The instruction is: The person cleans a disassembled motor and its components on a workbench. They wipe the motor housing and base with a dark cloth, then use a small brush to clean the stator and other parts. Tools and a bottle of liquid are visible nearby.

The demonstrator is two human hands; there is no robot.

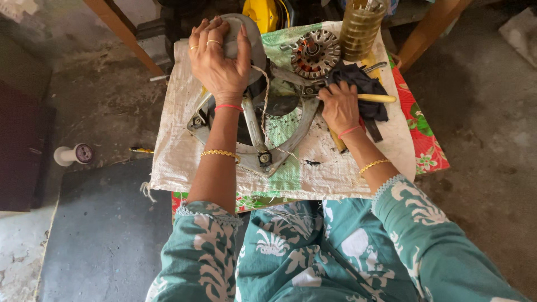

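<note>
The left hand (219, 61) presses flat with spread fingers on the grey metal frame (254, 131), steadying it at the middle of the table (173, 168), while the right hand (339, 106) is clenched around a wooden-handled tool (376, 98) near the right edge.

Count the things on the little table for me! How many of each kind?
Grey metal frame under the left hand: 1
Round coil part with copper windings: 1
Yellowish jar: 1
Dark cloth: 1
Wooden-handled tool in the right hand: 1
White woven sack as a cover: 1
Total: 6
</note>
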